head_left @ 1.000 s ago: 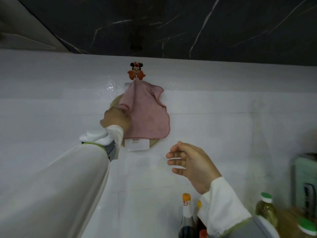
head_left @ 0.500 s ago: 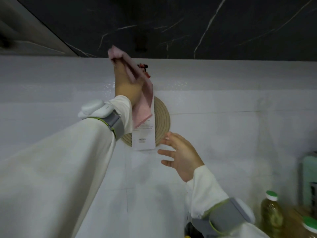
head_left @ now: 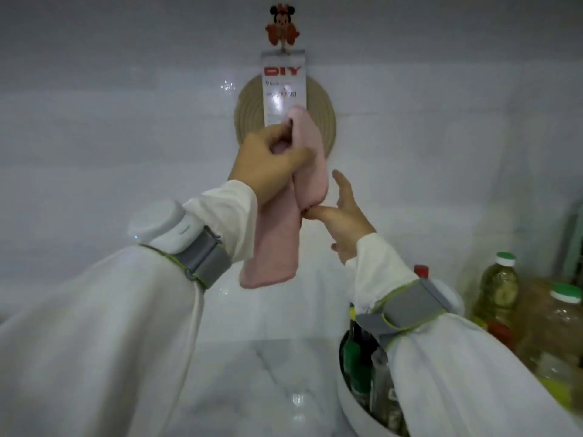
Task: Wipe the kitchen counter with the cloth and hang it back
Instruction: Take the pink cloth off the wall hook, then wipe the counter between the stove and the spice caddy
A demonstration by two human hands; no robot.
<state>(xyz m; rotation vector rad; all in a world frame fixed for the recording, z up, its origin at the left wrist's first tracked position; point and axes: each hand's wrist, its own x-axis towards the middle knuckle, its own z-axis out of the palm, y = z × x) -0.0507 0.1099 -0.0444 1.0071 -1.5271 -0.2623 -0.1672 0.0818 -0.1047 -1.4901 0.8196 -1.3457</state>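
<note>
Cloth's off the hook now: left hand (head_left: 271, 162) has the pink cloth (head_left: 284, 222) bunched in its fist, hanging in front of the wall at 6 o'clock from the cartoon hook (head_left: 281, 28). Right hand (head_left: 345, 216) is loosely spread, 1 fingertip touching the fold. I'd shake it flat, then wipe the counter (head_left: 252, 389) clear of the bottles (head_left: 500, 285) at 3 o'clock.

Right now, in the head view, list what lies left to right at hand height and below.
Left wrist band → left hand → pink cloth → right hand → green-capped oil bottle → second green-capped bottle.
</note>
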